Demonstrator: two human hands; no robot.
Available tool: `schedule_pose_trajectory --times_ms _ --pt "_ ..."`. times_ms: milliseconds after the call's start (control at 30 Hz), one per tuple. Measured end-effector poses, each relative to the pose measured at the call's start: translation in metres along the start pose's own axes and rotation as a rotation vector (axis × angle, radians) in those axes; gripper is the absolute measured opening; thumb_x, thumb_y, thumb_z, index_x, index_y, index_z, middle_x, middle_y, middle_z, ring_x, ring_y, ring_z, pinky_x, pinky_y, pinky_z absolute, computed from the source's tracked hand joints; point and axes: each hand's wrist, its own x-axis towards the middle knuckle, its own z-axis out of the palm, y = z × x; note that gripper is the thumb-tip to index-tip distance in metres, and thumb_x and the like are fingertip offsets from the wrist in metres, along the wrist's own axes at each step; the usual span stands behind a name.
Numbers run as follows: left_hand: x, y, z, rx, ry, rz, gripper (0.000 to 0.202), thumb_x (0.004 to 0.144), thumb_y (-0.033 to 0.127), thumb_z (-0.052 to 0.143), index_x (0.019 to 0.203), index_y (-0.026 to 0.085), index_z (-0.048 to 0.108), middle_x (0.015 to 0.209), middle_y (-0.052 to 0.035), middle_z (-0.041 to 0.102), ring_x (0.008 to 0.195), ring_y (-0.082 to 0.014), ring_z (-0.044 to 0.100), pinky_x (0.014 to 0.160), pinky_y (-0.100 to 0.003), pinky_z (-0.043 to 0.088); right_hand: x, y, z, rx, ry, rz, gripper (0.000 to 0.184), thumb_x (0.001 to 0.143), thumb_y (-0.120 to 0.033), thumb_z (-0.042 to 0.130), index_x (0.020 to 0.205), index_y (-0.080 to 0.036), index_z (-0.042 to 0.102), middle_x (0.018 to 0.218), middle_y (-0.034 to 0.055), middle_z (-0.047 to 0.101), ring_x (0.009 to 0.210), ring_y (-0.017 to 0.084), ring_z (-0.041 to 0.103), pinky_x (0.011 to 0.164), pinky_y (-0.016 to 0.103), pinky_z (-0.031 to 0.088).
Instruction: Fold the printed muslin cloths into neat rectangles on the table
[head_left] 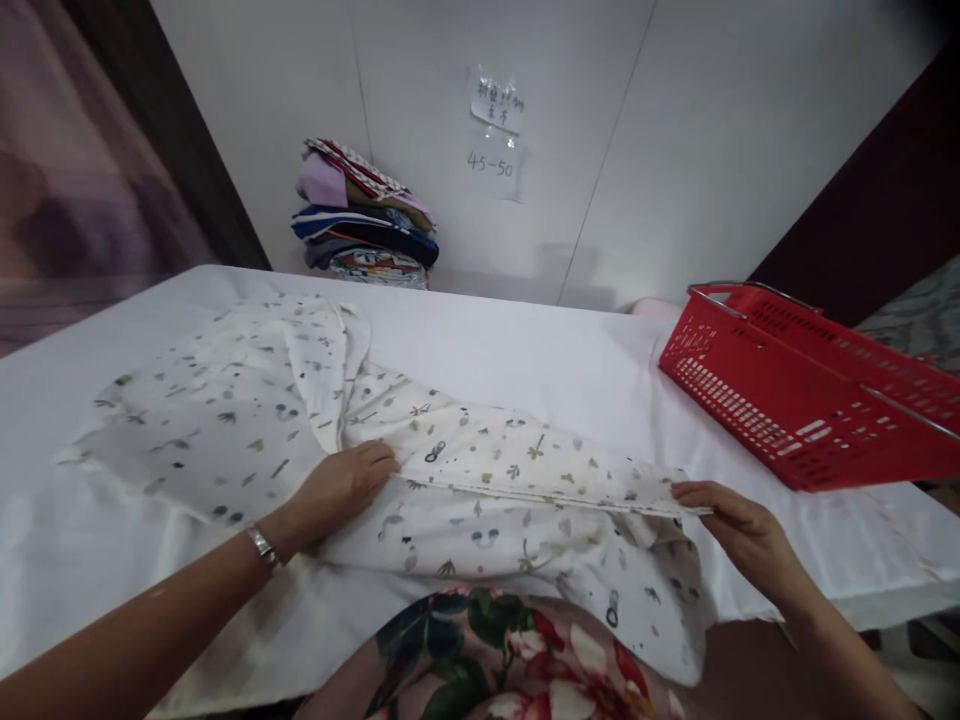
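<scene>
A white cloth (pixel 480 450) printed with small grey, green and brown figures lies spread and partly folded over the table, its near side hanging over the front edge by my lap. My left hand (pixel 349 490), with a metal band at the wrist, is closed on the hem near the cloth's middle. At the right end, my right hand (pixel 739 520) pinches the corner of the same hem between thumb and fingers. The hem runs nearly straight between both hands. To the left, the rest of the cloth is loose and creased, with one flap folded over. My left fingertips are partly hidden.
A white-covered table (pixel 525 350) stands against a pale wall with handwritten paper notes (pixel 495 135). At the back left is a stack of folded fabrics (pixel 367 215). A red perforated basket (pixel 810 390) with metal handles sits at the right edge. A pink curtain (pixel 82 160) hangs left.
</scene>
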Motion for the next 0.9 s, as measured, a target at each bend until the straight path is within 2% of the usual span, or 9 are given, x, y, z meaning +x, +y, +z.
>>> schedule_pose_trajectory --times_ms 100,267,367,500,600,767,900 --pt "-0.001 0.004 -0.001 0.01 -0.075 0.007 0.022 0.085 0.014 0.04 0.085 0.019 0.062 0.095 -0.007 0.062 0.091 -0.0197 0.057 0.075 -0.031 0.047 -0.004 0.003 0.002 -0.011 -0.006 -0.025 0.017 0.081 -0.034 0.054 0.081 -0.025 0.069 0.097 0.0062 0.068 0.093 0.023 0.063 0.081 0.034 0.052" --pt "0.017 0.02 -0.011 -0.08 -0.034 0.021 0.02 0.085 0.027 0.047 0.092 0.02 0.064 0.102 -0.007 0.062 0.093 -0.0203 0.057 0.08 -0.032 0.046 -0.011 0.008 0.002 -0.005 0.0 -0.038 0.017 0.082 -0.028 0.052 0.085 -0.025 0.068 0.1 0.0057 0.067 0.095 0.021 0.062 0.082 0.032 0.051" --pt "0.044 0.047 -0.009 -0.196 -0.009 0.084 0.026 0.09 0.032 0.042 0.094 0.021 0.064 0.1 -0.0056 0.063 0.093 -0.0187 0.057 0.08 -0.03 0.045 -0.014 0.006 0.003 0.0 0.009 -0.045 0.016 0.082 -0.028 0.052 0.085 -0.025 0.068 0.1 0.0058 0.067 0.095 0.021 0.062 0.082 0.032 0.05" --pt "0.085 0.092 0.006 -0.352 -0.074 0.236 0.022 0.09 0.029 0.045 0.093 0.021 0.064 0.095 -0.0031 0.063 0.09 -0.0156 0.057 0.077 -0.025 0.043 -0.015 0.0 0.004 0.002 0.023 -0.052 0.016 0.082 -0.027 0.052 0.084 -0.025 0.068 0.099 0.0055 0.067 0.095 0.021 0.062 0.082 0.031 0.05" --pt "0.107 0.114 0.016 -0.382 -0.133 0.282 0.018 0.088 0.027 0.048 0.089 0.021 0.065 0.093 -0.0016 0.063 0.088 -0.0154 0.057 0.073 -0.024 0.041 -0.016 -0.001 0.005 0.0 0.026 -0.058 0.016 0.082 -0.026 0.052 0.085 -0.025 0.067 0.098 0.0052 0.067 0.094 0.02 0.062 0.081 0.03 0.05" --pt "0.117 0.125 0.019 -0.341 -0.283 0.334 0.015 0.084 0.033 0.055 0.086 0.022 0.065 0.089 -0.001 0.064 0.082 -0.0163 0.059 0.065 -0.023 0.039 -0.017 0.003 0.01 0.015 0.016 -0.042 0.016 0.081 -0.025 0.053 0.086 -0.025 0.067 0.098 0.0053 0.067 0.093 0.02 0.062 0.081 0.031 0.05" --pt "0.117 0.126 0.021 -0.332 -0.287 0.331 0.018 0.087 0.027 0.049 0.084 0.021 0.066 0.087 -0.0014 0.065 0.081 -0.0159 0.059 0.066 -0.024 0.039 -0.016 0.008 0.014 0.04 0.022 -0.018 0.015 0.08 -0.025 0.053 0.087 -0.024 0.067 0.098 0.0054 0.066 0.094 0.02 0.062 0.084 0.032 0.049"
